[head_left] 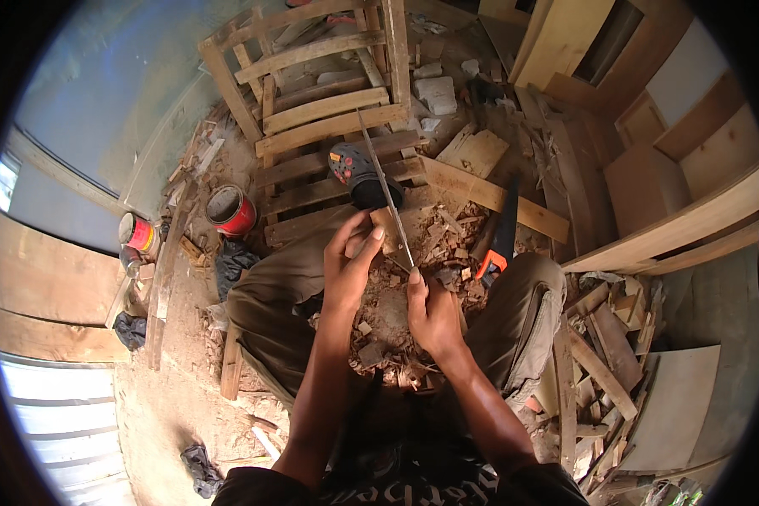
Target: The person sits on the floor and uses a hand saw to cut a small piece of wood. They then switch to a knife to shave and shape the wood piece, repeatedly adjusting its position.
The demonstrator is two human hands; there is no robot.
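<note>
My right hand (434,312) is closed around the near end of a long, narrow blade (381,173), seen nearly edge-on, so its exact kind is hard to tell. The blade points away from me and slightly left. Just left of it, my left hand (352,257) pinches a small block of wood (387,231) between thumb and fingers. The block lies close against the blade's side; whether they touch I cannot tell. Beyond the hands is a dark clog (354,173) with coloured charms. A handsaw (503,232) with an orange-and-black handle lies beside my right knee.
Wood chips (430,244) cover the ground between my legs. A slatted wooden frame (325,118) stands ahead. On the left are a red paint can (231,212) and a smaller can (137,232). A plank (497,198) lies ahead right; scrap wood (603,358) is piled at right.
</note>
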